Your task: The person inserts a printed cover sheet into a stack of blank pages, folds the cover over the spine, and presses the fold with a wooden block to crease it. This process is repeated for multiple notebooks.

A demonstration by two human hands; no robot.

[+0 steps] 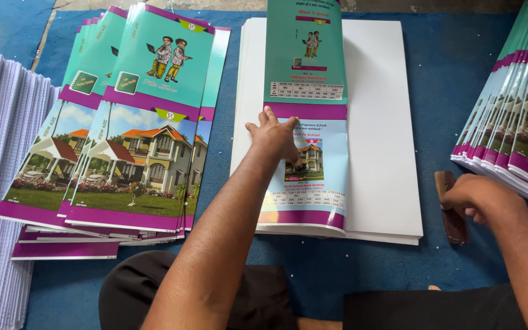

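Meanwhile left hand presses flat on printed cover sheet, right hand grips wooden tool beside fanned covers

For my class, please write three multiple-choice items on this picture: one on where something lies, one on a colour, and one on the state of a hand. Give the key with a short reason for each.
1. Where does the brown wooden tool lie?
A. on the blue mat, right of the white sheets
B. on top of the fanned covers
C. on the person's lap

2. What colour is the band under the left hand on the folded cover?
A. yellow
B. purple
C. black

3. How is the left hand placed?
A. clenched in a fist in the air
B. lifting a stack
C. pressed flat on the cover

Key: 1 A, the tool rests on the mat beside the white sheets, under the right hand. 2 B, the strip is purple. 3 C, fingers spread on the cover.
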